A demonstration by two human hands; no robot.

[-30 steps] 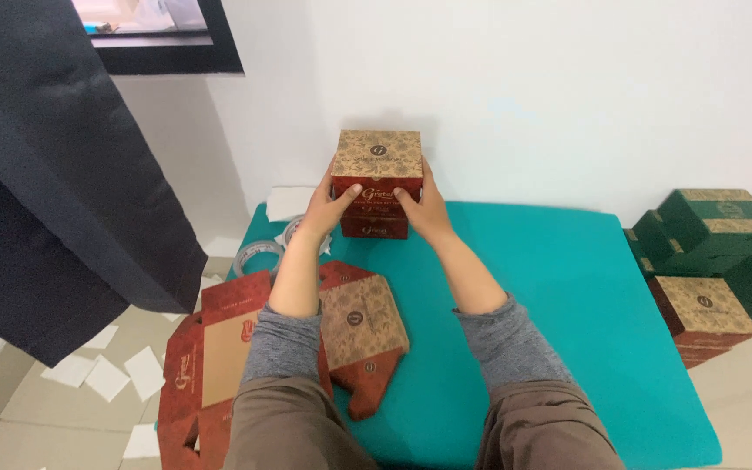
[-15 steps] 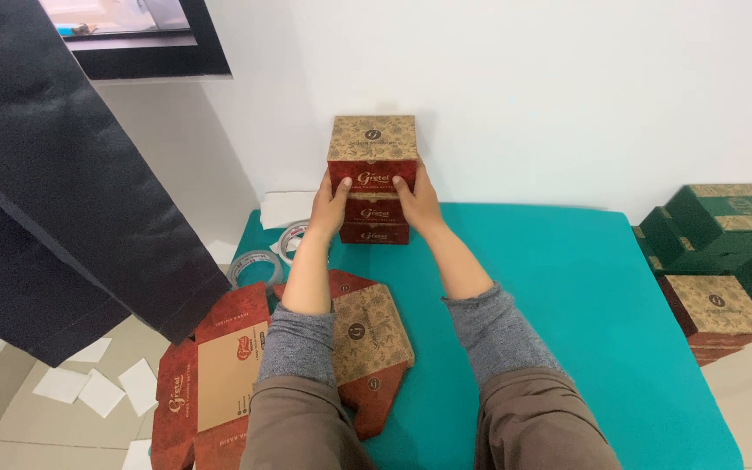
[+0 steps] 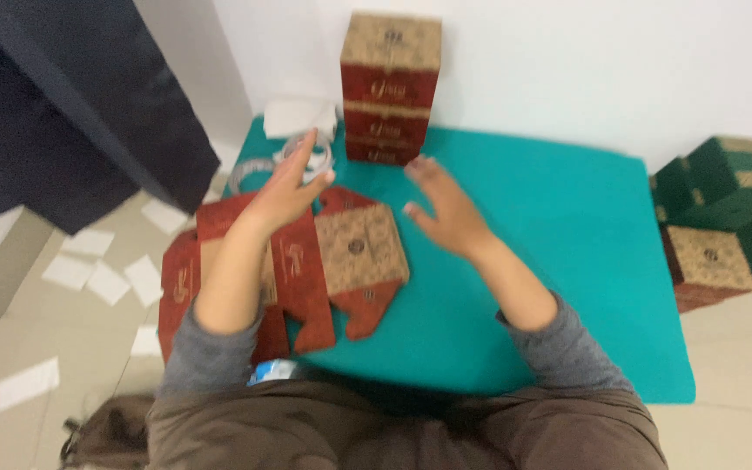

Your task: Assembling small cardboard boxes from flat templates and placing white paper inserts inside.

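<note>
Both grips empty, left hand [image 3: 287, 193] over flat box blanks [image 3: 306, 270]

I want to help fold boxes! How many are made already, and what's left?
Done: two red boxes stand stacked by the wall. In hand: nothing; the left hand and right hand hover open above the mat. Left: flat red box blanks lie unfolded.

Open teal mat [image 3: 559, 252] right of the right hand [image 3: 446, 204]. Blocked ahead by stacked red boxes [image 3: 389, 87] (against the wall). Flat carton blanks [image 3: 306, 270] under the left hand [image 3: 289, 187].
</note>
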